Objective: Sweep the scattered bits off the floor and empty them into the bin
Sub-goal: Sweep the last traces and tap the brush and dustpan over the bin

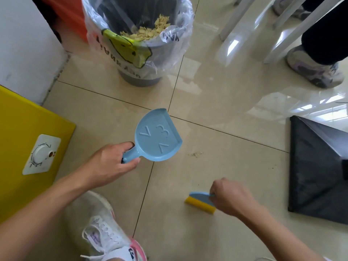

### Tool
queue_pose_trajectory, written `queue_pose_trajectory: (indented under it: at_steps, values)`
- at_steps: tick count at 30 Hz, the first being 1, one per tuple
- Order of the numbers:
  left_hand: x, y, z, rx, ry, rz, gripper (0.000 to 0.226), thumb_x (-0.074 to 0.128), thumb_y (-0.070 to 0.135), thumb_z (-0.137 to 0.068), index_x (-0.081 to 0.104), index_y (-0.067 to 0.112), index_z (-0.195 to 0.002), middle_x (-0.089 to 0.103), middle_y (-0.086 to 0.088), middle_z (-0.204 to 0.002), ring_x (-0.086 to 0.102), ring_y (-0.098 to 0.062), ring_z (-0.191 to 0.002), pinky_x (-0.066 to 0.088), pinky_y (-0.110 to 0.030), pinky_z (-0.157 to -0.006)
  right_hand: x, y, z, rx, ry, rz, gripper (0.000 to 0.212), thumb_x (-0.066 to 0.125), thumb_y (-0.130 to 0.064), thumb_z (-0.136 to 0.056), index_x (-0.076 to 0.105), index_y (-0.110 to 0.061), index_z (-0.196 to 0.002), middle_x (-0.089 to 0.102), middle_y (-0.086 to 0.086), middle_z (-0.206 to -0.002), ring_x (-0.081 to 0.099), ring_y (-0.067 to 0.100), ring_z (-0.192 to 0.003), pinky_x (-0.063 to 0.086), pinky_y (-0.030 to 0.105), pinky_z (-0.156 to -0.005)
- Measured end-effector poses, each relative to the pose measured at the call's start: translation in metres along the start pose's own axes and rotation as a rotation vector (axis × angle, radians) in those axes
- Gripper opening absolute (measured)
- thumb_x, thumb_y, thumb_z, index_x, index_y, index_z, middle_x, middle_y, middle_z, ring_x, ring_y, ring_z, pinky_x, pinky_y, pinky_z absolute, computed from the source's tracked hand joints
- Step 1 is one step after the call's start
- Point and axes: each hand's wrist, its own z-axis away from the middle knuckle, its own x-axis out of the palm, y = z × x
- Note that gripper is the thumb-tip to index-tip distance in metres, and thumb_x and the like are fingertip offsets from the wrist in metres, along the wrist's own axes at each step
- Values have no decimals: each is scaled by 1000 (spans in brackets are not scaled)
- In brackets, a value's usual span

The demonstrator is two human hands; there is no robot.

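on the beige tiled floor (pixel 216 102): we find a small cluster of pale crumbs (pixel 196 154), lying between pan and brush and touching neither.
left hand (pixel 113 162): we see its fingers and thumb wrapped round the short handle of a light blue plastic dustpan (pixel 158 136).
dustpan: its flat face, with raised marks, is turned towards us; its open edge faces right, near the crumbs; we cannot tell whether it touches the tiles.
right hand (pixel 229 196): its fingers are curled round the handle of a small brush with a blue back and yellow bristles (pixel 200 202); the bristles point down at the floor, nearer to us than the crumbs.
bin: a round grey plastic bin lined with a clear printed bag (pixel 139 76) stands upright beyond the dustpan, well apart from it; a heap of pale flakes (pixel 148 32) lies inside.
left side: a yellow box (pixel 18 129) carries a white dial plate (pixel 42 154).
right side: a black sheet (pixel 316 176) lies flat on the tiles.
below: our white laced shoe (pixel 98 223) shows under the left forearm.
far corner: another person's grey shoe (pixel 314 70) stands beside white furniture legs (pixel 243 21).
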Motion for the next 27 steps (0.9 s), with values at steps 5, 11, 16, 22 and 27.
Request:
queue_pose_trajectory:
  at_steps: [5,11,16,22,27]
  values:
    - [-2,0,1,4,5,-18,32,67,39,-92,50,18,-74,42,7,-55,38,-12,-49,30,-23,-46,-40,12,-29,65,217,10,19,58,-33,-88,73,-25,-96,56,0,-75,67,30,-77,35,26,-54]
    - [-10,4,0,34,14,67,31,65,43,-90,53,17,-77,44,11,-55,38,-11,-48,34,-20,-46,-74,60,-25,154,188,-208,17,63,-31,-81,73,-17,-76,64,4,-64,62,24,-62,37,26,-51]
    - [-10,1,-5,-4,-35,-5,27,67,39,-92,55,19,-77,46,5,-58,38,-11,-49,32,-24,-48,-56,69,-9,134,112,-508,19,68,-35,-82,77,-21,-71,46,-5,-49,42,11,-46,32,25,-46]
    - [-10,-2,-1,-38,-59,-23,28,66,42,-92,53,23,-75,46,7,-57,38,-10,-48,33,-27,-49,-13,5,-32,-40,15,-706,36,68,-39,-82,65,-5,-72,32,-5,-53,30,13,-50,26,27,-49]
    - [-9,1,0,-38,-85,-58,28,66,42,-93,55,21,-79,48,5,-59,39,-11,-50,32,-25,-50,-11,-1,-65,133,209,-969,25,70,-35,-86,76,-22,-66,36,-7,-48,29,10,-41,26,26,-45]
